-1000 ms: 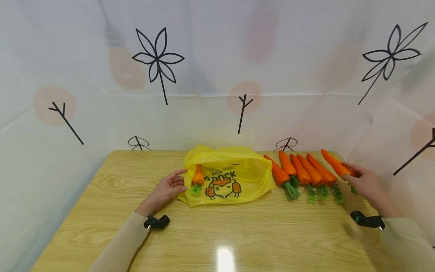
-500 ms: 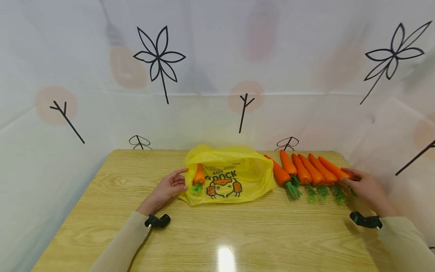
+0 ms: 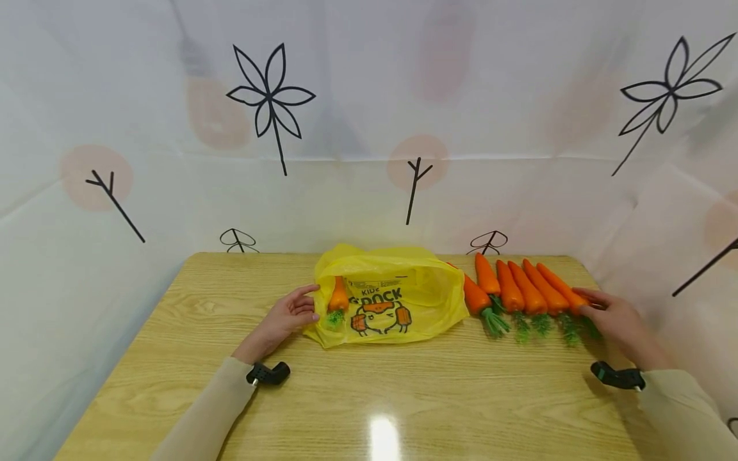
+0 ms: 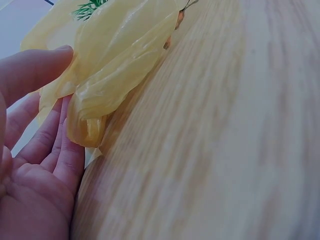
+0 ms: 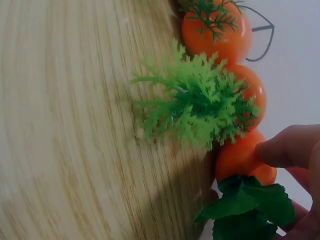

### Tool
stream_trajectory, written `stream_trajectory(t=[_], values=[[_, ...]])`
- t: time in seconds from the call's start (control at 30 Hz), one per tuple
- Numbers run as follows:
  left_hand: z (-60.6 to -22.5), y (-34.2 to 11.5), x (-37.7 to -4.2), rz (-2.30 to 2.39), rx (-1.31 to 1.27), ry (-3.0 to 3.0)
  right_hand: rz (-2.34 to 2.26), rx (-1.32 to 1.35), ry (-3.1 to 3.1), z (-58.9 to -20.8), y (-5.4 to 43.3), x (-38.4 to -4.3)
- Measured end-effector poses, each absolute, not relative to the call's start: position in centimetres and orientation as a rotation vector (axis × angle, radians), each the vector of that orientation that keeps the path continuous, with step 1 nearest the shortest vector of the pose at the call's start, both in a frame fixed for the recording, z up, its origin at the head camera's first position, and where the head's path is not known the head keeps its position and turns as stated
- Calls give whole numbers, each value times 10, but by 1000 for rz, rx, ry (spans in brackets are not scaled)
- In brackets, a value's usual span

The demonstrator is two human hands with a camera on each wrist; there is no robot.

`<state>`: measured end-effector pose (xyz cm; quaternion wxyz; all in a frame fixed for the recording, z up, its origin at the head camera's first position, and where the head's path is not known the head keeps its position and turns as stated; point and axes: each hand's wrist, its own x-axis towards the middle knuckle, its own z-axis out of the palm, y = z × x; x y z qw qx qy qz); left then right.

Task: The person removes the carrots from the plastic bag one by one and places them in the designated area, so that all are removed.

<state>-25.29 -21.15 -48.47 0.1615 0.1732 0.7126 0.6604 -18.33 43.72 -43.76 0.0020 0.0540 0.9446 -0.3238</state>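
A yellow plastic bag (image 3: pixel 403 320) with a printed cartoon lies on its side, mouth towards me. Inside its left part is an orange carrot (image 3: pixel 339 296) with a short green top. My left hand (image 3: pixel 288 315) holds the bag's left rim; in the left wrist view the yellow film (image 4: pixel 112 75) passes between thumb and fingers. To the right of the bag lies a row of several carrots (image 3: pixel 529 289). My right hand (image 3: pixel 619 323) grips the rightmost carrot (image 3: pixel 558 285) near its leafy end. The right wrist view shows the thumb on that carrot's orange body (image 5: pixel 242 160), above broad dark green leaves (image 5: pixel 250 207).
Everything lies on a light wooden table (image 3: pixel 323 397). Behind the far edge hangs a pale cloth (image 3: pixel 346 198) with black plant drawings. The leftmost carrot (image 3: pixel 476 298) in the row touches or nearly touches the bag's right side.
My right hand has moved left with its carrot, bringing it from apart and slanted to lying against the row. The left hand has stayed at the bag's rim.
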Motion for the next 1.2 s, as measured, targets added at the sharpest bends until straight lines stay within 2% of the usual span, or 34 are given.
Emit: stream_trajectory(t=[0.67,1.2], values=[[-482,-210,-250,1894,499,2028,-992,137,3000,-432,429,-182],[-484,-210,-251,1909,493,2034,-888,43,3142,-408,406,-175]])
